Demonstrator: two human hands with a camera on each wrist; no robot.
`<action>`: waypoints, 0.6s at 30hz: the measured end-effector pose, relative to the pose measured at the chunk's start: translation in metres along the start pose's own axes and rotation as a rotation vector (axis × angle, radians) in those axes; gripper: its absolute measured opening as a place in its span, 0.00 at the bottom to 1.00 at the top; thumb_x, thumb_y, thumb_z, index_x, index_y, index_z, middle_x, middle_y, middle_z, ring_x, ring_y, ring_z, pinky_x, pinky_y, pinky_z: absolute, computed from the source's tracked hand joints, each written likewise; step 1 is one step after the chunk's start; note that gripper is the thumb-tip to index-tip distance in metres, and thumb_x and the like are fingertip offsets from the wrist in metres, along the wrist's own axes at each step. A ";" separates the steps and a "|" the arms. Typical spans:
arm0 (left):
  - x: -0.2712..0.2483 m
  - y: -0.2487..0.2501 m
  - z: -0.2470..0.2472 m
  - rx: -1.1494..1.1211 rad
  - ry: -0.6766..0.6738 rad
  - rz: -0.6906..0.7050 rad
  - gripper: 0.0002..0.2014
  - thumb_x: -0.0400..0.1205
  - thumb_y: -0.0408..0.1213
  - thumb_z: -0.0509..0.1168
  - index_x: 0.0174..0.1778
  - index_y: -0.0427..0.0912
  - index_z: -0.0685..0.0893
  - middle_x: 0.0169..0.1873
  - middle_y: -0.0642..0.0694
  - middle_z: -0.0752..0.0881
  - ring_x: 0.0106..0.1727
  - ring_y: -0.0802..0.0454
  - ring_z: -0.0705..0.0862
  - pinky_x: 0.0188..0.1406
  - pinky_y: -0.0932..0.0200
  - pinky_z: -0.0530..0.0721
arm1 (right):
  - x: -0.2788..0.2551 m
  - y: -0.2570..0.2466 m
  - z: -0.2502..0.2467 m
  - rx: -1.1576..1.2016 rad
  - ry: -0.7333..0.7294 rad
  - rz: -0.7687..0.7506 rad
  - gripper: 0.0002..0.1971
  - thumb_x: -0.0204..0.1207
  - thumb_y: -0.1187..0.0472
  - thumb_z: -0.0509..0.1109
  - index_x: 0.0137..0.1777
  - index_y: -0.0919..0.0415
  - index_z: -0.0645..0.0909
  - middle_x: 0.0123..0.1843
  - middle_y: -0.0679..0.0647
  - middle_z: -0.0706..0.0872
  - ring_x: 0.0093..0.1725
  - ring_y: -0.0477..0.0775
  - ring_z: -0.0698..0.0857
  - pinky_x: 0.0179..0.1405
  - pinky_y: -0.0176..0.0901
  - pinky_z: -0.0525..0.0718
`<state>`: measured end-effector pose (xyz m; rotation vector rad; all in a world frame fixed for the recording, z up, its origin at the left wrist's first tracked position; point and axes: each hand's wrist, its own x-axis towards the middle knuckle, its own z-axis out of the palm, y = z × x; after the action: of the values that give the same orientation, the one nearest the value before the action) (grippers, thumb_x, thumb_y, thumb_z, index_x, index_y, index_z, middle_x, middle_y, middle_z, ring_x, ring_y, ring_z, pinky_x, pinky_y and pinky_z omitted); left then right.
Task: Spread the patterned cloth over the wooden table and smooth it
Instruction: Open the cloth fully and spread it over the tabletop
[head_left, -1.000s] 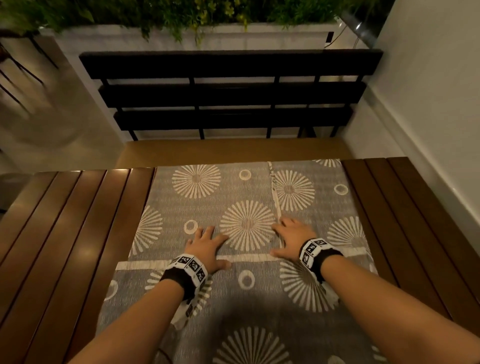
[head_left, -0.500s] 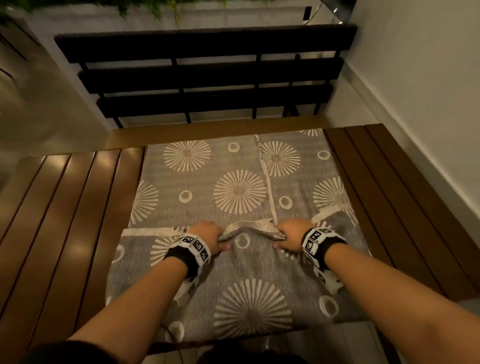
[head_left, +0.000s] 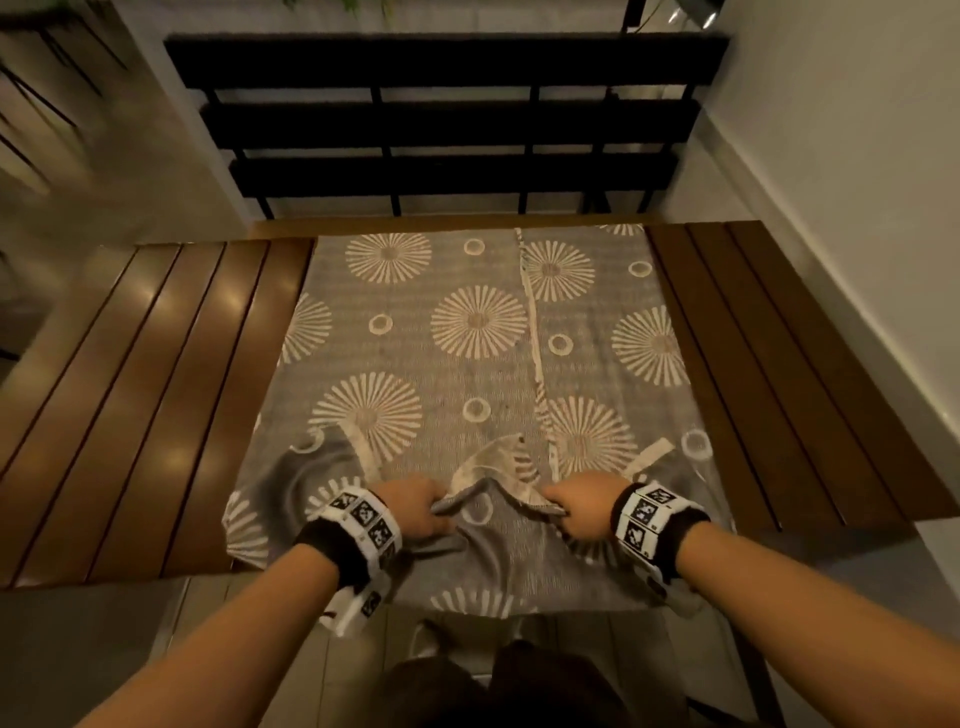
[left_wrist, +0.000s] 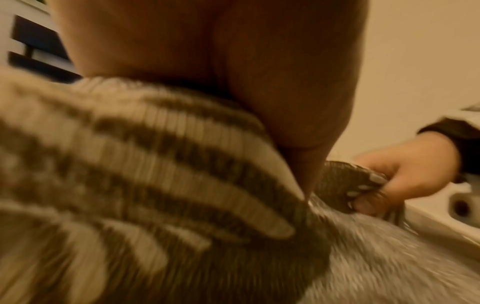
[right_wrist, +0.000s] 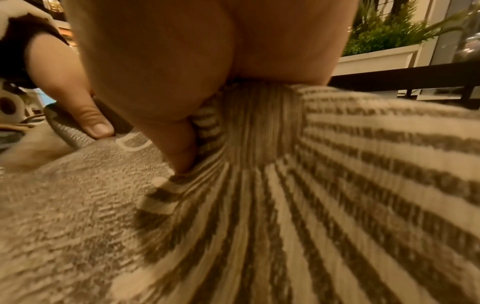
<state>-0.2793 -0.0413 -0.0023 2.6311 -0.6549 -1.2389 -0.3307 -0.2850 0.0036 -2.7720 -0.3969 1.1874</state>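
Wooden table (head_left: 156, 415); both hands (head_left: 415, 506) pinch cloth (head_left: 467, 364), fingertips hidden.

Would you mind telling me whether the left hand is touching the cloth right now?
Touching. In the head view the left hand grips a bunched fold of the cloth; the right wrist view shows its thumb pressed on the fabric.

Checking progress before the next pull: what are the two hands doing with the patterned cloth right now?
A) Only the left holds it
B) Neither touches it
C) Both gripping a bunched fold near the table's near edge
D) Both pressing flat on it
C: the left hand and right hand each have a grip on a raised fold of the patterned cloth.
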 end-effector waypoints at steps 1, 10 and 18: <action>-0.007 0.002 0.013 0.039 0.003 0.018 0.11 0.81 0.50 0.63 0.44 0.46 0.82 0.42 0.43 0.87 0.48 0.43 0.85 0.45 0.55 0.77 | -0.006 -0.004 0.012 -0.005 0.008 -0.001 0.16 0.77 0.59 0.62 0.65 0.57 0.74 0.55 0.64 0.86 0.54 0.65 0.84 0.53 0.53 0.83; -0.037 0.013 0.086 -0.150 -0.222 0.258 0.27 0.72 0.67 0.64 0.57 0.50 0.84 0.45 0.52 0.88 0.47 0.53 0.85 0.51 0.56 0.80 | -0.040 -0.040 0.081 0.150 -0.176 -0.057 0.17 0.70 0.38 0.68 0.39 0.52 0.82 0.38 0.52 0.86 0.36 0.51 0.82 0.44 0.48 0.83; -0.013 -0.029 0.045 0.073 0.377 0.104 0.18 0.79 0.50 0.65 0.61 0.47 0.80 0.58 0.45 0.80 0.61 0.47 0.78 0.62 0.52 0.78 | -0.003 -0.035 0.041 0.102 0.370 -0.118 0.12 0.78 0.53 0.61 0.47 0.60 0.81 0.44 0.55 0.85 0.42 0.56 0.82 0.44 0.50 0.83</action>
<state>-0.3116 -0.0079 -0.0321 2.7394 -0.7653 -0.6740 -0.3694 -0.2528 -0.0161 -2.7518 -0.4389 0.6312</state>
